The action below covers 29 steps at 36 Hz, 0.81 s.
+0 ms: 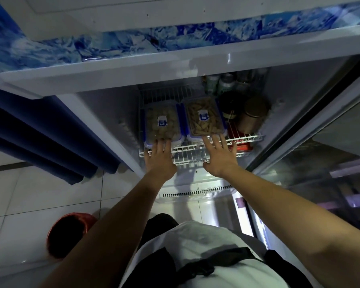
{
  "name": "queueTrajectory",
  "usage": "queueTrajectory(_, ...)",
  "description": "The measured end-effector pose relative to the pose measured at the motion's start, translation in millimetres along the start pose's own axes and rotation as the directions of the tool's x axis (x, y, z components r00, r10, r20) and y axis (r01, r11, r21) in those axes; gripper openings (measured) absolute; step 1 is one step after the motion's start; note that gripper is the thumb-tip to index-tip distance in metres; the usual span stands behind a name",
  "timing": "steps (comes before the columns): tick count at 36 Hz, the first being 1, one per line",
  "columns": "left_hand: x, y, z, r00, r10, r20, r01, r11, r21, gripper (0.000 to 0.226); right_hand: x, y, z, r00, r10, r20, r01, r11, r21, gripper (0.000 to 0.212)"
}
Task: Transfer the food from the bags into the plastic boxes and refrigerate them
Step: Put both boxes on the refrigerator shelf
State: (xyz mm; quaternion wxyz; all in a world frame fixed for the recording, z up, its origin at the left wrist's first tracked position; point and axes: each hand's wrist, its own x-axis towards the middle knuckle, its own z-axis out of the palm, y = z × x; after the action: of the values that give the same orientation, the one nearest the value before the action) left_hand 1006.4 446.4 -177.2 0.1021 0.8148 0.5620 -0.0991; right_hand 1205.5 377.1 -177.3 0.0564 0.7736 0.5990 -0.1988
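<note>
Two clear plastic boxes with blue clip lids sit side by side on a white wire shelf (245, 139) inside the open fridge (104, 113). The left box (162, 123) holds pale, rounded pieces of food; the right box (204, 118) holds longer tan sticks. Their long sides are just beside each other, perhaps touching, and each lid carries a small blue-and-white label.

The left hand (159, 157) is flat and spread, grasping nothing, with its fingertips against the near end of the left box at the shelf's front edge. The right hand (219, 154) is likewise splayed and released, its fingertips touching the near end of the right box.

At the shelf's right side, just beside the right box, stand a dark jar (229, 107) and a gold-toned round tin (253, 114). Behind them, at the back right corner, are several pale bottles (224, 83), dim and hard to make out. Something red (242, 146) lies below the shelf's front right corner.

The fridge's glass door (320, 163) stands open on the right. Blue curtain folds (50, 138) hang left of the fridge, and a red bucket (69, 233) stands on the tiled floor (19, 194) at lower left.
</note>
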Motion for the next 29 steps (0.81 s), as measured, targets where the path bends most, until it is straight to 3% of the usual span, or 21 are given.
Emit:
queueTrajectory(5, 1.0, -14.3, -4.2, 0.995, 0.096, 0.0, -0.095, 0.99, 0.106, 0.097, -2.1, 4.5, -2.4, 1.0, -0.011, 0.02, 0.012, 1.0, -0.016, 0.1)
queueTrajectory(8, -0.5, -15.8, -6.2, 0.991, 0.13, -0.012, -0.129, 0.99, 0.063, 0.094, -2.9, 5.1, -2.0, 0.999, -0.01, 0.04, 0.011, 1.0, -0.02, 0.1)
queueTrajectory(16, -18.4, -8.9, -3.0, 0.997, 0.054, 0.048, -0.058, 0.994, 0.096, 0.1, -21.6, 0.1, 3.1, 0.999, 0.039, 0.004, -0.039, 0.998, 0.042, 0.099)
queueTrajectory(29, -95.6, -44.2, 0.1, 0.951, 0.308, -0.024, -0.306, 0.95, 0.062, 0.093, -112.6, -45.5, 36.5, 0.978, 0.171, -0.122, -0.155, 0.98, 0.128, 0.091)
